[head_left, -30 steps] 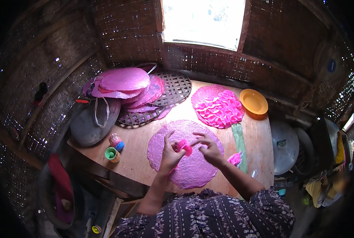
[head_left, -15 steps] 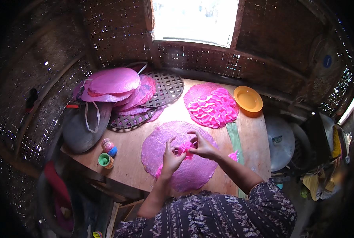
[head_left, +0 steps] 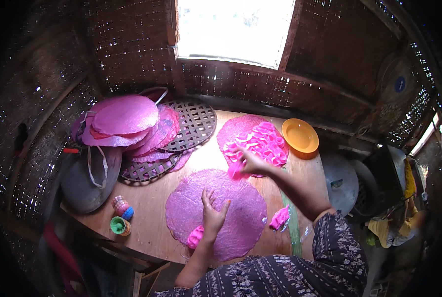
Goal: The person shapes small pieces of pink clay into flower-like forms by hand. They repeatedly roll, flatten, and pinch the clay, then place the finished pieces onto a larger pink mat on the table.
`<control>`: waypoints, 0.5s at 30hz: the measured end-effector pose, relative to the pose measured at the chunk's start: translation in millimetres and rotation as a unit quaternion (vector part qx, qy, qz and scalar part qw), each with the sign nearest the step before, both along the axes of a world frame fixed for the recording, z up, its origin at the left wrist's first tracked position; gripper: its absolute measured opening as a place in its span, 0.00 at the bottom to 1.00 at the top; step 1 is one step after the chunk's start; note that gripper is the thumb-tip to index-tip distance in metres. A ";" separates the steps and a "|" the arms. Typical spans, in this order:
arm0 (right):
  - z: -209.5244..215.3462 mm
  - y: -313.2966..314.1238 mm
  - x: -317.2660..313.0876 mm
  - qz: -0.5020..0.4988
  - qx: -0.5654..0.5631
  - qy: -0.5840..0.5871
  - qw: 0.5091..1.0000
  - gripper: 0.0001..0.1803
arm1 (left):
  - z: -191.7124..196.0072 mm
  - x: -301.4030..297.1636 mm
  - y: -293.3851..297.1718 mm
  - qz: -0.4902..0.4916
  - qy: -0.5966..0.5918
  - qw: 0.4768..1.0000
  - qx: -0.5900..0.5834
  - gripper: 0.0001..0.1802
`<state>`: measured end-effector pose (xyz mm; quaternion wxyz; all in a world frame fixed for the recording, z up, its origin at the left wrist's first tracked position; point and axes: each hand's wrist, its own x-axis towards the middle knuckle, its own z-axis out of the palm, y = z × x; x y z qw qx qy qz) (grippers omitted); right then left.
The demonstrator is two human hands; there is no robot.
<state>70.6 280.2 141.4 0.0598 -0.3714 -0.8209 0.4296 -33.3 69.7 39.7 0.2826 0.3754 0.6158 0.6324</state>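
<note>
My left hand [head_left: 213, 217] hovers palm-up over a large round pink sheet [head_left: 231, 218], its fingers apart and nothing in them. Beside its wrist, a crumpled bright-pink bundle [head_left: 195, 237] rests on the sheet. Farther off, my right hand [head_left: 251, 163] reaches to the near edge of a second pink round [head_left: 227, 129], which is covered with ruffled pink wafers [head_left: 268, 143]. Its fingers are closed on a thin pink wafer [head_left: 235, 171] that hangs down in front of that round. Part of the wafer is hidden by the hand.
Pink rounds [head_left: 127, 114] are stacked on dark woven trays [head_left: 193, 121] at the back left. A yellow plate [head_left: 300, 134] sits at the back right. Another pink bundle [head_left: 280, 218] lies by a green strip [head_left: 293, 232]. Small woven cups [head_left: 120, 225] stand near the left edge.
My right hand has moved away from my left, forward to the wafer-covered round. My left hand has let go of the pink ruffled piece both hands held and opened. The view has shifted slightly.
</note>
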 end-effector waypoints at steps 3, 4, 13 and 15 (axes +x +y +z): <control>14.6 103.7 0.1 -0.092 -0.016 -0.051 0.994 0.44 | -12.1 13.7 2.4 -0.026 -0.051 0.998 -0.013 0.43; 13.4 132.3 -1.1 -0.109 0.021 -0.021 0.994 0.43 | -15.7 20.0 1.7 -0.023 -0.034 0.999 0.007 0.37; -50.2 273.1 -16.8 -0.378 -0.045 0.044 0.924 0.33 | -21.1 26.5 2.7 -0.029 0.163 0.986 0.012 0.25; -71.0 286.6 -19.2 -0.352 -0.088 0.048 0.931 0.10 | -18.8 26.3 3.6 -0.030 0.161 0.986 0.008 0.25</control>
